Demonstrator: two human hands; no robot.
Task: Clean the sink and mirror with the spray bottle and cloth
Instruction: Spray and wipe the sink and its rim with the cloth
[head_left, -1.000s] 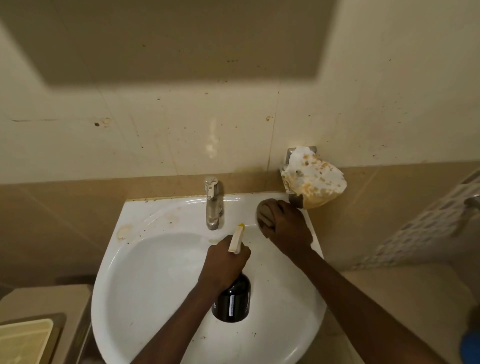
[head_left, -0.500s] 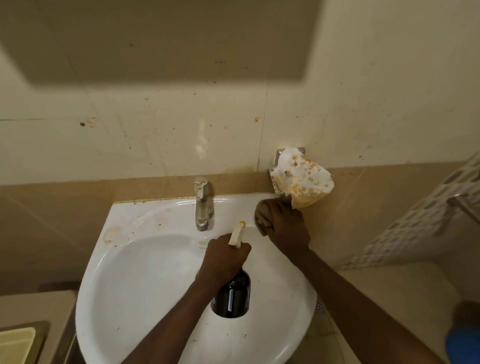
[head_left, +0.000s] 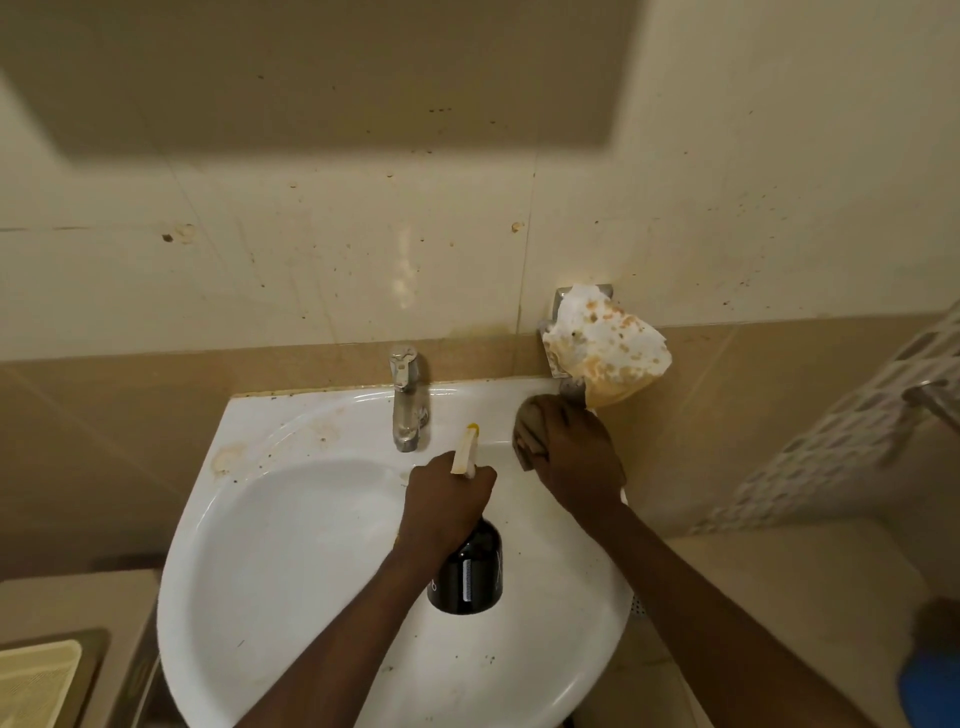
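Standing before a tiled wall (head_left: 311, 270), cream above and a tan band below, speckled and stained throughout; showing only a dim rectangular shape at the top, not confirmable as the mirror. Occupying the lower middle, a white sink (head_left: 291, 561), bowl marked with dark specks and brownish stains on the left back rim. Rising at the back rim, a chrome tap (head_left: 408, 400). Hanging from a wall fitting at the sink's right back corner, a stained white rag (head_left: 605, 353). Hovering over the bowl, left hand (head_left: 447, 499), grip clenched round the neck of the dark spray bottle (head_left: 467, 577), pale nozzle aimed toward the back rim, judged ready for wetting the next patch. Pressing on the right back rim, right hand (head_left: 571, 452), grip bunched round the brown cloth (head_left: 530, 426), judged mid-scrub there
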